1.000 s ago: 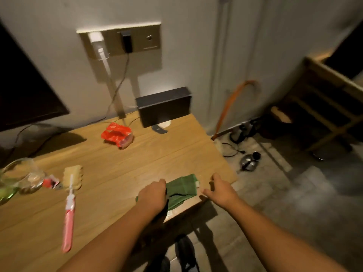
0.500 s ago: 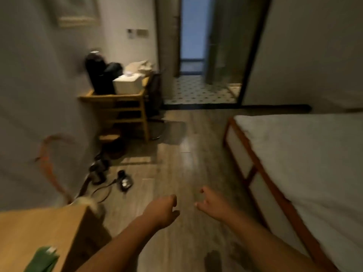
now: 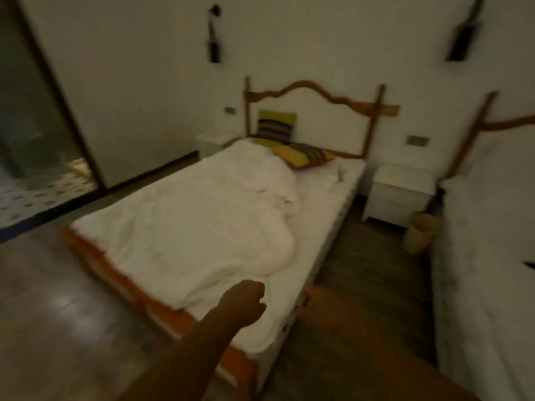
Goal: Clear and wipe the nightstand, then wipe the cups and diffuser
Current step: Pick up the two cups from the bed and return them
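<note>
Left hand (image 3: 246, 302) at 6 o'clock, low centre of view: forearm runs up from the bottom edge toward 1 o'clock, fingers curled inward into a loose fist, nothing between them. It hangs over the foot corner of the bed (image 3: 202, 227). Right arm: a brown motion-smeared streak at 5 o'clock; the hand itself is too blurred, so finger state cannot be told.

Bed: white duvet (image 3: 220, 215) rumpled, long axis from 7 o'clock foot to 1 o'clock headboard (image 3: 318, 94). Two striped yellow-green cushions (image 3: 276, 125) at the head, one propped upright, one lying flat.

Wicker basket (image 3: 421, 233) at 3 o'clock on the floor, just beside the nightstand; contents not visible.

Nightstand (image 3: 401, 192), white, two drawers, at 2 o'clock between this bed and a second bed (image 3: 486, 256) along the right edge. Its drawer fronts face 7 o'clock; the top looks bare, though blur limits certainty. A second white nightstand (image 3: 214, 141) sits at 11 o'clock, left of the headboard.

Farthest: two dark wall lamps (image 3: 213, 47) at 12 and 1 o'clock.
</note>
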The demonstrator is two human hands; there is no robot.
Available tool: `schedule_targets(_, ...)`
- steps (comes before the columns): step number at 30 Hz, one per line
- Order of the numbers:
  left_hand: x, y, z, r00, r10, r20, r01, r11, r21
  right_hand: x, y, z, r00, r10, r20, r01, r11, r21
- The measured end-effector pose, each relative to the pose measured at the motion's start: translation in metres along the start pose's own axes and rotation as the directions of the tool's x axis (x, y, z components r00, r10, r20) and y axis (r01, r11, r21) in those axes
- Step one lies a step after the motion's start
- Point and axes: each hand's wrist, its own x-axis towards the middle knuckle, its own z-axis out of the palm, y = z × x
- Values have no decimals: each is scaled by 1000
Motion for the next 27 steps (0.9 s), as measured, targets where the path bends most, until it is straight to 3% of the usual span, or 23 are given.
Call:
schedule_targets(3,86,59,1,989,130,64,-134,989,62,22,82,-50,992,100,-71,-98,995,27)
schedule_targets(9,260,150,1,940,286,185,-292,957,4,118,194,-137,943,317,-99,-310,947,80)
schedule_targets(16,458,221,-22,899,354,257,-343,935,-87,232,249,-261,917,376,-133,-361,925,122)
schedule_targets(22,594,278,-38,871,418,258,-423,905,-39,314,306,-340,872,467,-146,-438,878,196)
schedule_targets(27,713,333,-26,859,444,255,-462,887,15,397,389,-403,885,448,-131,-420,886,195)
